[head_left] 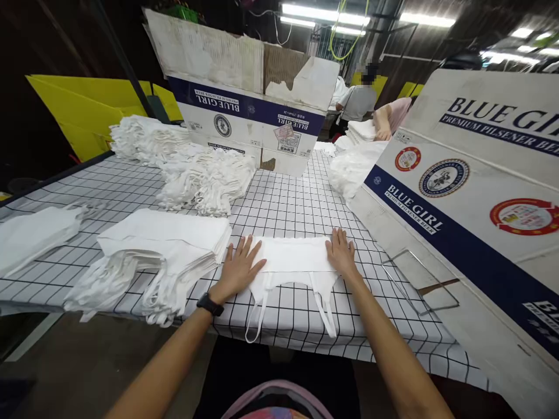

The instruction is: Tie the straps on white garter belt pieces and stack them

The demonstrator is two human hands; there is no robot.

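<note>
At the far left of the frame, a white cloth pile (35, 235) is running out past the edge, so its full shape is staying out of view. Beside it, a stack of white garments (166, 230) is lying on the checked surface (279, 203), its lower layers largely covered by the top piece. Behind that, toward the upper left, a white heap (209, 174) is tangling too closely for you to separate single pieces.

In the lower middle, your watch (210, 304) is showing no readable display. Your left hand (239, 269) is lying flat, fingers spread over the left edge of the white strapped garment (297, 256), gripping nothing. At upper centre, a torn carton (244, 99) is standing upside down, reading "BLUE GIRL" and "PREMIUM PILSENER BEER"; its fine print is too small to make out.

The garment is lying between your hands, its straps trailing toward you. Your right hand (342, 253) is resting, fingers extended and ungripped, on its right edge.

At upper right, a co-worker's forearm (383, 123) is disappearing behind the right carton (480, 233). That carton is also displaying "BLUE GIRL" and "PREMIUM PILSENER BEER", its largest lettering being cut off by the frame's right edge.
</note>
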